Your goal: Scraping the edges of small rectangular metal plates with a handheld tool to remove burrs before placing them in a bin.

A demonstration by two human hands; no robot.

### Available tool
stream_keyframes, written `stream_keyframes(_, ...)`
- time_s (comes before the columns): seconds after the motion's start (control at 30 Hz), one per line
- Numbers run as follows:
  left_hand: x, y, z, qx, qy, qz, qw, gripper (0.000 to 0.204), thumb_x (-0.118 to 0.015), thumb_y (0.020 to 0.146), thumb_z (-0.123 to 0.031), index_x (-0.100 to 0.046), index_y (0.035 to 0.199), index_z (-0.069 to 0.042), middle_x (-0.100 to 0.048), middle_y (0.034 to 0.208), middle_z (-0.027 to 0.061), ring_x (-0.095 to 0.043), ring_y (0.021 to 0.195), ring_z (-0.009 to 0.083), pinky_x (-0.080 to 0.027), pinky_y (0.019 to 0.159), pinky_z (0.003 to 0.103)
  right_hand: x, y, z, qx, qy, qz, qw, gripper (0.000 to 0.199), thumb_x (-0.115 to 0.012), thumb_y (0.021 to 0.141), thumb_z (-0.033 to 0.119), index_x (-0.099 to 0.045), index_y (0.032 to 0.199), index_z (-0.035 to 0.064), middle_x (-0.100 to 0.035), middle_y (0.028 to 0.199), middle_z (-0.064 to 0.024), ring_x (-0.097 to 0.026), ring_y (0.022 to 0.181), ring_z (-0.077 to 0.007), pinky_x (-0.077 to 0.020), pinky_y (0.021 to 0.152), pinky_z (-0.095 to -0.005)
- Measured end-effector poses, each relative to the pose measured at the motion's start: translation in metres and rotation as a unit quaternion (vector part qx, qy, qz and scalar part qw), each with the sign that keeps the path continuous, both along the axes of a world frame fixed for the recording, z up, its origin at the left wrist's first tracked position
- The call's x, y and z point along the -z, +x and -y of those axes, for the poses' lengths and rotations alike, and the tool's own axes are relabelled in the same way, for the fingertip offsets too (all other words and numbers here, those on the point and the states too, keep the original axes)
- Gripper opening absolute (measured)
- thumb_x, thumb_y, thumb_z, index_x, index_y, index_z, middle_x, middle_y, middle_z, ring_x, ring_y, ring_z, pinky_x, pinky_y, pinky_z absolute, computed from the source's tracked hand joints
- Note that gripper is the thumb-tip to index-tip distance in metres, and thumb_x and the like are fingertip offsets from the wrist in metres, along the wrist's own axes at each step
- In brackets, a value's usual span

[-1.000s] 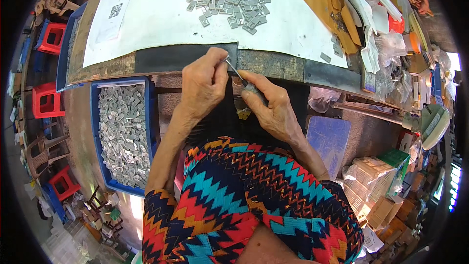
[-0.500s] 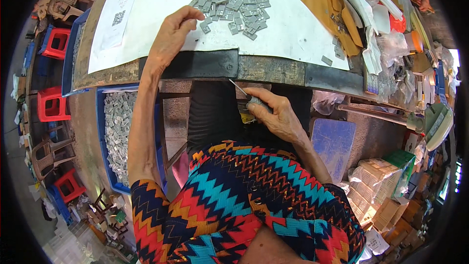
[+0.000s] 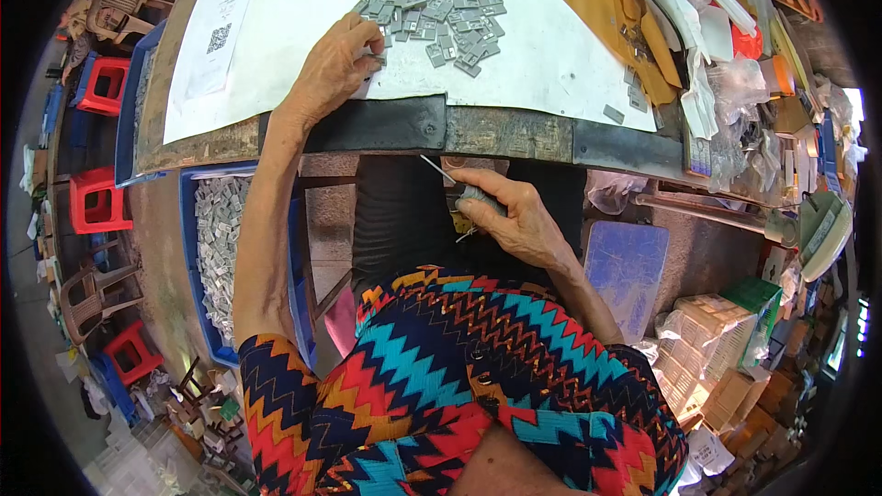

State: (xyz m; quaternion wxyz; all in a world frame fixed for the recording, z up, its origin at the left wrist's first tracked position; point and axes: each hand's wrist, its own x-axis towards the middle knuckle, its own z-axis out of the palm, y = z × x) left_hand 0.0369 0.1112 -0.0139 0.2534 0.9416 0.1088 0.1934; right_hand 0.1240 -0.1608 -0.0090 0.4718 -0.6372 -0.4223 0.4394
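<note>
A loose pile of small flat grey rectangular pieces [image 3: 450, 23] lies on the white sheet [image 3: 285, 28] covering the table. At the pile's near left edge, my left hand [image 3: 335, 69] has its fingers bent down, pinching one small grey piece [image 3: 377, 62] at the tabletop. My right hand [image 3: 519, 220] is below the table edge, over my lap. It is closed around the grey handle of a slim hand tool [image 3: 435, 168], whose thin metal blade points up and left. The exact kind of blade does not show.
A blue bin [image 3: 190, 248] full of grey pieces stands lower left. On the table's right are a brown paper sheet [image 3: 611, 14], plastic bags [image 3: 735, 83] and a black cable. The dark table edge [image 3: 386, 124] runs between my hands. Red stools [image 3: 99, 197] stand further left.
My left hand has come down and slightly toward me, its fingers closing on a grey piece beside the pile. My right hand and the tool have shifted slightly left.
</note>
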Motion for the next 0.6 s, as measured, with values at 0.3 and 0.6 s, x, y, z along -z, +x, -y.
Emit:
stream_keyframes(0.3, -0.017, -0.009, 0.035, -0.056, -0.298, 0.067, 0.951, 0.011, -0.06, 0.08, -0.01, -0.055, 0.088, -0.004, -0.054, 0.075, -0.001, -0.049, 0.067, 0.0089, -0.04, 0.059, 0.022, -0.017, 0.006, -0.001, 0.043, 0.012, -0.06, 0.997, 0.032, -0.057, 0.083, 0.011, -0.053, 0.114, 0.0011, -0.059, 0.09, -0.0046, -0.05, 0.076, -0.0088, -0.0431, 0.068, -0.0233)
stream_keyframes(0.6, -0.025, -0.023, 0.127, -0.023, -0.712, 0.119, 0.692, 0.016, -0.063, 0.08, -0.014, -0.058, 0.093, -0.005, -0.059, 0.082, 0.0008, -0.055, 0.071, 0.0064, -0.039, 0.058, 0.015, -0.016, -0.003, -0.014, 0.165, 0.215, -0.032, 0.962, 0.031, -0.064, 0.078, 0.008, -0.055, 0.107, 0.0036, -0.057, 0.08, -0.0006, -0.053, 0.068, -0.0065, -0.0441, 0.06, -0.0201)
